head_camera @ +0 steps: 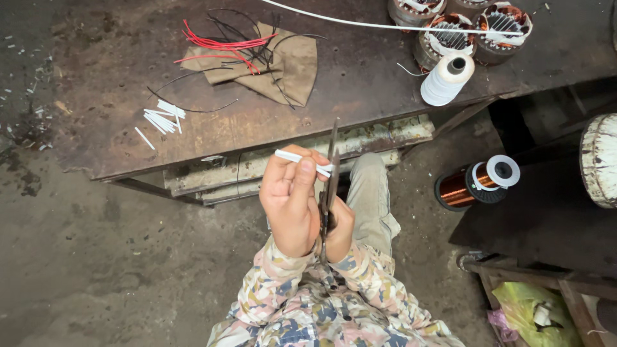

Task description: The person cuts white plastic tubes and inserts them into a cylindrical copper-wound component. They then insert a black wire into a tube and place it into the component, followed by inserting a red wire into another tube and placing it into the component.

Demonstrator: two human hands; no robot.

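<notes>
Head view: white tube is pinched by left hand; scissors are gripped by right hand. Fingertip nick is judged possible, blades being close.

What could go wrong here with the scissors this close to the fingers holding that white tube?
1. The left hand pinches the short white tube right at the blades of the scissors held by the right hand; a fingertip could get nicked.
2. The cut-off piece may drop to the littered floor instead of joining the pile of cut white pieces on the workbench.
</notes>
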